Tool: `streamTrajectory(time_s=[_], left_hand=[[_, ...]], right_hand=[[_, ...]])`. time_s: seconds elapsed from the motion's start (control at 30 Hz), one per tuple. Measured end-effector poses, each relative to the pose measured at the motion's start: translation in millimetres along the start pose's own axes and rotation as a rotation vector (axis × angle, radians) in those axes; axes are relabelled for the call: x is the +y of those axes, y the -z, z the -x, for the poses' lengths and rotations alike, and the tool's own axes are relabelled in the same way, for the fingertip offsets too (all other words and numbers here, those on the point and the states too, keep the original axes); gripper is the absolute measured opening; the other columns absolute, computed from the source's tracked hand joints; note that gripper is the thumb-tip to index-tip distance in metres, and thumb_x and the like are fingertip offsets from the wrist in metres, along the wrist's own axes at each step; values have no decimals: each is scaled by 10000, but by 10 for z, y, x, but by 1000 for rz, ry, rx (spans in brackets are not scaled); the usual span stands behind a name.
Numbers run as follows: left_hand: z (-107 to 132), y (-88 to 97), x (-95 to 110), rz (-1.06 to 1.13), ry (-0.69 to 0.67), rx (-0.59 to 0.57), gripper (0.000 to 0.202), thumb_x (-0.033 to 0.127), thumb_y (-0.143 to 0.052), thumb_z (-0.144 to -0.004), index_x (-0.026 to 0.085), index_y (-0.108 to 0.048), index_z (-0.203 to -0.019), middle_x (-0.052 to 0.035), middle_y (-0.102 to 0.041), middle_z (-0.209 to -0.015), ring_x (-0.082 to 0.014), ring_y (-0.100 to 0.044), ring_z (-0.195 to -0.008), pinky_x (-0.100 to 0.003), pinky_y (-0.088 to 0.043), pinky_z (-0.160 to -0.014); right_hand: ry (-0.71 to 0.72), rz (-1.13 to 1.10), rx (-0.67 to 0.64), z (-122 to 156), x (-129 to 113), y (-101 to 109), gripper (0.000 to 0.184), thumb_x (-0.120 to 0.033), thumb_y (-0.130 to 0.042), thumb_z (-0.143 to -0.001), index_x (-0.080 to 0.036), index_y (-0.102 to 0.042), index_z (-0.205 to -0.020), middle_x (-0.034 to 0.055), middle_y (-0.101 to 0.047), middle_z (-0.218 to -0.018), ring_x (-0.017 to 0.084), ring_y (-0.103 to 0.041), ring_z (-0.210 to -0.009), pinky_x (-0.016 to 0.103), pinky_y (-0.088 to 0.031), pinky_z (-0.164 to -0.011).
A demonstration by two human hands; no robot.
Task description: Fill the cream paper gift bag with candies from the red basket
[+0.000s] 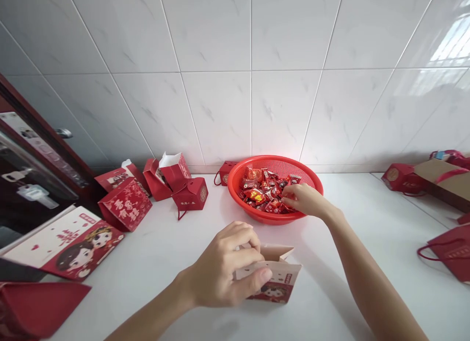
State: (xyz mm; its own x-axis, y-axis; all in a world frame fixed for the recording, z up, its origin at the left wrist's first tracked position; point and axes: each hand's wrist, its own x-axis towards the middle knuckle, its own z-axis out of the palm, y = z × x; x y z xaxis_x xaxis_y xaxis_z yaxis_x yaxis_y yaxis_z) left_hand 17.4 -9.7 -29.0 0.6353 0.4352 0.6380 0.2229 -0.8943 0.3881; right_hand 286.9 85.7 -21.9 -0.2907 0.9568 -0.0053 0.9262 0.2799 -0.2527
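Observation:
My left hand (231,267) is closed on the rim of a small paper gift box (273,282), thumb on the near side and fingers reaching over the top. The box stands upright with its flaps open and has a red-and-white front with cartoon figures. My right hand (303,200) is over the right side of a round red plastic basket (279,159). Its bent fingers touch the wrapped candies (259,194) inside, mostly in red wrappers. Whether a candy is between those fingertips is hidden.
Several red gift boxes (191,194) and a larger cartoon-printed box (69,243) are on the left. One small red box (226,172) sits behind the basket. More boxes lie right, near a brown open carton (440,174) and a corded red box (451,253). A tiled wall (220,110) closes the back.

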Motion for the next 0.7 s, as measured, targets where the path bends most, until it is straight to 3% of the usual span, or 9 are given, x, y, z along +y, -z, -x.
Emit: streamTrajectory(time_s=[0.2,0.33,0.47,0.57,0.7], left_hand=[[-24,40,-48,128,12,21,191,269,-591,-992,171,-703,-1112,-85,-704,-946,-198,-668,-896,-329,-574,-814],[-76,174,-120,107,65,50,172,222,-593,-987,173,-704,-1110,-82,-735,-1029,-185,-694,-959,-288,-573,-844],[-266,331,-352,56,179,87,156,239,-593,-990,185,-740,-997,-51,-761,-981,-169,-719,-911,-267,-562,-819],[-503,363,-643,-38,281,8,198,316,-610,-974,191,-759,-937,-44,-775,-962,-188,-721,-890,-299,-552,-835],[-825,210,-1044,-193,396,-230,210,278,-592,-944,193,-784,-951,-57,-786,-1028,-231,-723,-974,-343,-540,-914]], right_hand=[[-38,-32,-117,-78,-19,-89,124,-234,-608,-957,-188,-717,-918,100,-748,-932,242,-675,-793,291,-388,-596],[-22,-78,-129,-56,-39,-97,112,-221,-619,-944,-194,-727,-955,95,-743,-940,239,-671,-809,287,-402,-605],[31,-133,-191,-76,-70,-108,109,-230,-655,-915,-199,-749,-960,85,-750,-919,248,-679,-827,296,-436,-630],[118,-199,-264,-86,-142,-127,151,-202,-671,-893,-224,-768,-1006,60,-775,-1052,241,-702,-952,293,-497,-747],[220,-257,-347,-77,-226,-153,238,-123,-639,-865,-224,-786,-1023,40,-790,-1086,229,-719,-983,290,-526,-811]])
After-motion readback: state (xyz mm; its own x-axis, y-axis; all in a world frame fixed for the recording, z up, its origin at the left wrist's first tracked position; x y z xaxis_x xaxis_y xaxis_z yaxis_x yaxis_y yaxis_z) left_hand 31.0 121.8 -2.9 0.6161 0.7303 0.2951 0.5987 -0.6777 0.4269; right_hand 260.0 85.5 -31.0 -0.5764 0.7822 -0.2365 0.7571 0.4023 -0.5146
